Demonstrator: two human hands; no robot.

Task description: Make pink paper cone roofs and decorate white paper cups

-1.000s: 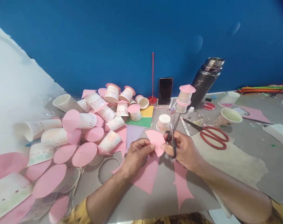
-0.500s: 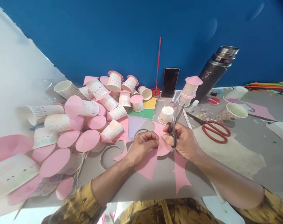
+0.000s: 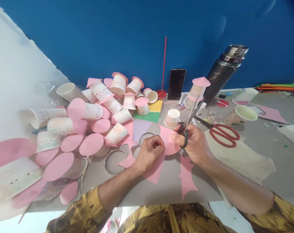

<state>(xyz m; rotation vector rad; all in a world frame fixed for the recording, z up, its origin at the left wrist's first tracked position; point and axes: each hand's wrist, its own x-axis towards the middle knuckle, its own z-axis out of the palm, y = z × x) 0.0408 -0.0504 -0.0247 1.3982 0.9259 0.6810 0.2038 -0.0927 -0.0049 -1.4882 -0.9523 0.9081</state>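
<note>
Between both hands' fingers (image 3: pixel 158 143), pink paper (image 3: pixel 169 144).

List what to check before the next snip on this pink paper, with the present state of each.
1. Left hand pinches the pink paper piece: ok.
2. Right hand has its fingers through the dark-handled scissors: ok.
3. Blades open and pointing away from the body: ok.
4. Left fingers out of the blades' path: cannot tell, the paper hides the cut line.
5. Upside-down paper cup just beyond the blade tips, not touched: ok.
6. Red-handled scissors lie apart on the table, out of the way: ok.
</note>
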